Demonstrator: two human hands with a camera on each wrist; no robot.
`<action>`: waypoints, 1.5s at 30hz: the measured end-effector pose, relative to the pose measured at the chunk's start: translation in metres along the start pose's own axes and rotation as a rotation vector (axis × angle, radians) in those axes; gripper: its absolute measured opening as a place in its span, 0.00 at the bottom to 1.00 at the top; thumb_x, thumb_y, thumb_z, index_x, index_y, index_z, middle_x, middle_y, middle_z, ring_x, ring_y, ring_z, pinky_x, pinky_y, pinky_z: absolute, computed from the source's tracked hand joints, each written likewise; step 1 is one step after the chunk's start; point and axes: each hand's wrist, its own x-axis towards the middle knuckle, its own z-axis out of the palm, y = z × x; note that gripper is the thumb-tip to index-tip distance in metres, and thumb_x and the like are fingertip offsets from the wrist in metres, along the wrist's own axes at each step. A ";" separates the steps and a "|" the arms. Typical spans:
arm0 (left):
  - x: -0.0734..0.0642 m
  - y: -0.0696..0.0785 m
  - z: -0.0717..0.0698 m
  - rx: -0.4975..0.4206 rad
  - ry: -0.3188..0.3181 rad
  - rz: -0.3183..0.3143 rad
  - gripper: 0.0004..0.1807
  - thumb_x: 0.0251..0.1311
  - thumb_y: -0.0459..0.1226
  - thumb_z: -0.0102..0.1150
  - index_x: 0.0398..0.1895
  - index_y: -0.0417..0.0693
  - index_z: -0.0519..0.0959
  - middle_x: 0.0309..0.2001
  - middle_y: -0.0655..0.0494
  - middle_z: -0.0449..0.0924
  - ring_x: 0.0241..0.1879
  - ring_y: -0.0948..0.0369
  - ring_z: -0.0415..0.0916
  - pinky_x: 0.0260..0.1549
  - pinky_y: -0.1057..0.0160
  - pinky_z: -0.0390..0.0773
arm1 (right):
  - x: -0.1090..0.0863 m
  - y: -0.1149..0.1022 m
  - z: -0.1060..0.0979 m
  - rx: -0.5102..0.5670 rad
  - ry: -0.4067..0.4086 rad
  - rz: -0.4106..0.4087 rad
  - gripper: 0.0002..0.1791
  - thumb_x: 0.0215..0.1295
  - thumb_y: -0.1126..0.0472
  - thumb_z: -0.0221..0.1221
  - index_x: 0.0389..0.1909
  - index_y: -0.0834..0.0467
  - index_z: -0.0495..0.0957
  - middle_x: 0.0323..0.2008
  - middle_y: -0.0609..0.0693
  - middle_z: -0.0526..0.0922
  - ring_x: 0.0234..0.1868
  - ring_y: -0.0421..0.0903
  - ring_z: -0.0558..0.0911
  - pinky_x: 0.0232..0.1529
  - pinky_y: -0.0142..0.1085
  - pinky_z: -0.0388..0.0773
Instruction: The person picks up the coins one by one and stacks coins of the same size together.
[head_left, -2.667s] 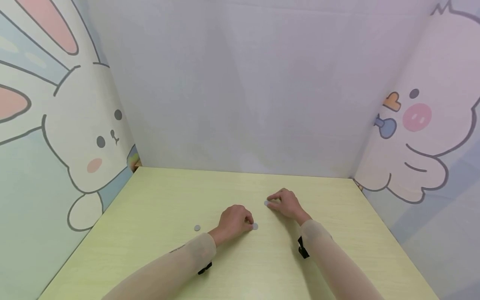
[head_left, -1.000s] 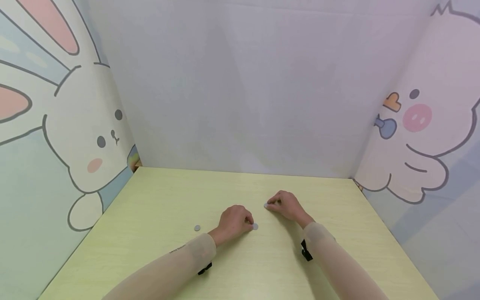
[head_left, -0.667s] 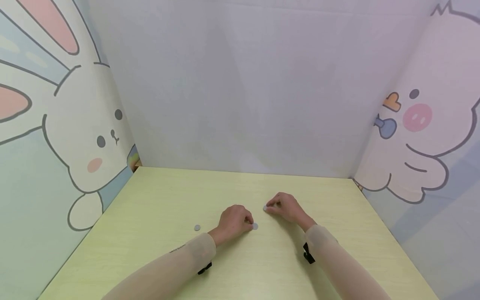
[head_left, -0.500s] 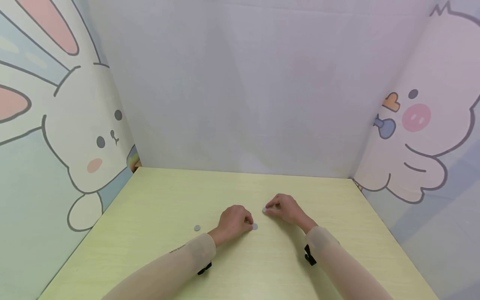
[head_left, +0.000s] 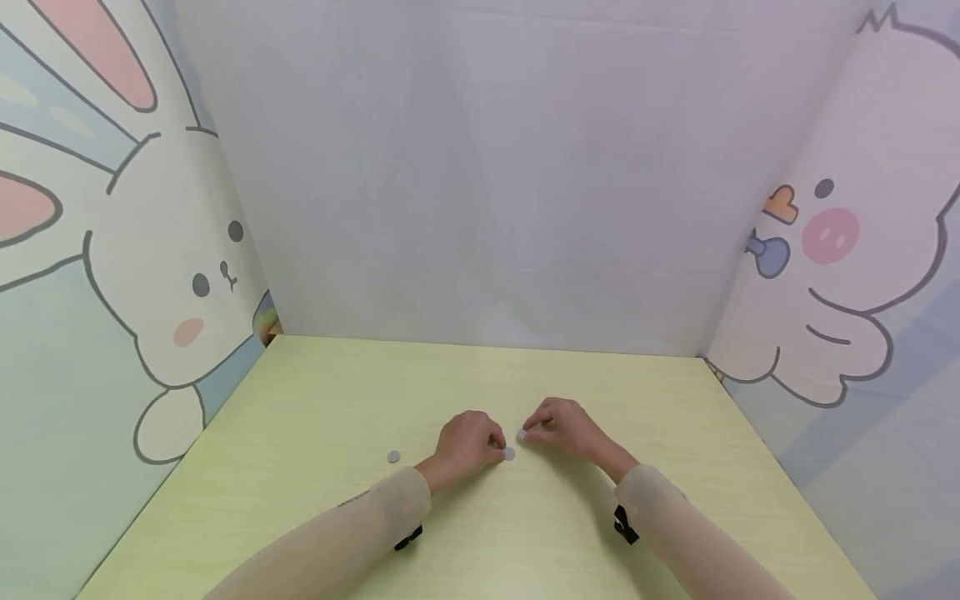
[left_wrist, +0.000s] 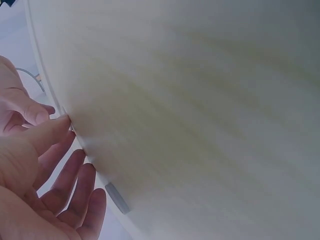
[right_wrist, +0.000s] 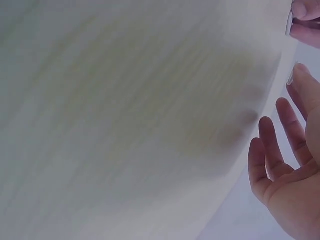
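In the head view my left hand (head_left: 465, 446) stays low over the table, thumb and forefinger pinching a small silver coin (head_left: 510, 453) at the tabletop. My right hand (head_left: 567, 428) pinches a second silver coin (head_left: 521, 434) between thumb and forefinger, just behind and to the right of the first. A short gap separates the two coins. The right wrist view shows the edge of the left hand's coin (right_wrist: 289, 23) and, below it, the right hand's coin (right_wrist: 292, 76). A third coin (head_left: 393, 456) lies flat to the left of my left hand.
The pale yellow-green table (head_left: 337, 383) ends at a plain light back wall (head_left: 480, 208). A rabbit-print panel (head_left: 165, 292) borders its left side, a panel with a white cartoon animal (head_left: 862, 275) its right.
My right hand has drawn its coin nearer to me and a little left, closing in on the left hand's coin. The left hand and the third coin have stayed put.
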 end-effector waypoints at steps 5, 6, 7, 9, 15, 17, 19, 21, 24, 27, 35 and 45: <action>-0.001 -0.001 0.000 -0.002 0.004 -0.002 0.05 0.57 0.43 0.81 0.30 0.55 0.93 0.32 0.65 0.86 0.34 0.67 0.76 0.35 0.65 0.76 | -0.002 -0.005 0.003 0.001 -0.011 -0.046 0.04 0.66 0.59 0.74 0.40 0.52 0.93 0.37 0.43 0.87 0.39 0.43 0.85 0.42 0.35 0.82; -0.001 0.000 0.000 -0.002 0.004 -0.001 0.05 0.57 0.43 0.81 0.30 0.55 0.93 0.32 0.65 0.86 0.34 0.67 0.76 0.34 0.65 0.76 | -0.002 -0.006 0.003 -0.001 -0.012 -0.052 0.04 0.66 0.60 0.74 0.40 0.52 0.93 0.37 0.43 0.87 0.39 0.43 0.85 0.41 0.35 0.82; -0.001 0.000 -0.001 -0.002 0.005 -0.001 0.05 0.58 0.42 0.81 0.30 0.54 0.93 0.32 0.65 0.86 0.34 0.68 0.76 0.34 0.65 0.76 | -0.003 -0.007 0.004 -0.002 -0.012 -0.059 0.04 0.66 0.60 0.74 0.40 0.53 0.93 0.37 0.44 0.87 0.39 0.43 0.85 0.41 0.35 0.83; -0.001 0.000 -0.001 -0.013 0.005 -0.006 0.04 0.57 0.41 0.81 0.30 0.54 0.93 0.32 0.64 0.86 0.34 0.68 0.75 0.34 0.65 0.75 | -0.003 -0.009 0.005 -0.003 -0.015 -0.069 0.04 0.66 0.60 0.74 0.40 0.53 0.93 0.37 0.44 0.88 0.39 0.44 0.85 0.41 0.35 0.82; -0.001 0.002 -0.003 -0.049 0.002 -0.021 0.03 0.57 0.38 0.81 0.30 0.53 0.93 0.32 0.63 0.86 0.33 0.67 0.74 0.34 0.64 0.74 | -0.004 -0.013 0.009 -0.007 -0.027 -0.043 0.04 0.65 0.59 0.75 0.40 0.51 0.93 0.37 0.42 0.88 0.39 0.44 0.84 0.40 0.33 0.78; -0.001 0.002 -0.003 -0.052 -0.003 -0.024 0.03 0.57 0.39 0.80 0.30 0.53 0.93 0.32 0.63 0.86 0.34 0.67 0.74 0.35 0.64 0.74 | -0.004 -0.014 0.010 -0.018 -0.028 -0.039 0.04 0.65 0.59 0.75 0.40 0.51 0.93 0.36 0.41 0.87 0.39 0.44 0.84 0.41 0.32 0.78; -0.001 0.002 -0.002 -0.055 -0.004 -0.028 0.03 0.58 0.39 0.80 0.30 0.53 0.93 0.33 0.62 0.86 0.34 0.67 0.74 0.35 0.64 0.74 | -0.005 -0.015 0.011 -0.035 -0.025 -0.051 0.04 0.64 0.59 0.75 0.40 0.51 0.93 0.36 0.41 0.87 0.39 0.44 0.84 0.41 0.33 0.78; 0.000 0.001 -0.002 -0.055 -0.003 -0.028 0.03 0.58 0.39 0.80 0.30 0.53 0.93 0.33 0.62 0.87 0.34 0.67 0.75 0.36 0.63 0.75 | -0.005 -0.017 0.012 -0.044 -0.020 -0.073 0.04 0.64 0.60 0.75 0.39 0.52 0.93 0.36 0.43 0.88 0.39 0.45 0.84 0.41 0.33 0.79; 0.001 0.000 -0.001 -0.047 0.002 -0.019 0.03 0.57 0.39 0.80 0.30 0.53 0.93 0.34 0.63 0.87 0.35 0.66 0.76 0.37 0.63 0.76 | -0.004 -0.020 0.012 -0.054 -0.016 -0.094 0.04 0.64 0.60 0.76 0.39 0.54 0.93 0.35 0.44 0.88 0.38 0.46 0.85 0.40 0.34 0.80; 0.001 0.000 0.000 -0.034 0.005 -0.011 0.02 0.57 0.39 0.80 0.30 0.54 0.93 0.34 0.63 0.88 0.37 0.66 0.77 0.37 0.63 0.77 | -0.004 -0.023 0.014 -0.062 -0.021 -0.089 0.04 0.64 0.59 0.75 0.38 0.53 0.93 0.36 0.45 0.88 0.38 0.46 0.85 0.41 0.34 0.80; 0.001 0.000 -0.001 -0.031 0.001 -0.020 0.02 0.57 0.39 0.80 0.30 0.53 0.93 0.34 0.64 0.88 0.39 0.64 0.80 0.38 0.63 0.78 | -0.002 -0.026 0.019 -0.079 -0.017 -0.069 0.04 0.64 0.58 0.76 0.38 0.53 0.94 0.35 0.43 0.88 0.38 0.44 0.84 0.42 0.34 0.80; 0.001 -0.001 -0.002 -0.030 0.002 -0.021 0.02 0.57 0.38 0.80 0.30 0.54 0.93 0.35 0.64 0.88 0.40 0.62 0.81 0.38 0.61 0.80 | -0.001 -0.024 0.023 -0.095 0.009 -0.126 0.03 0.63 0.59 0.77 0.35 0.51 0.94 0.33 0.41 0.88 0.37 0.42 0.84 0.41 0.35 0.80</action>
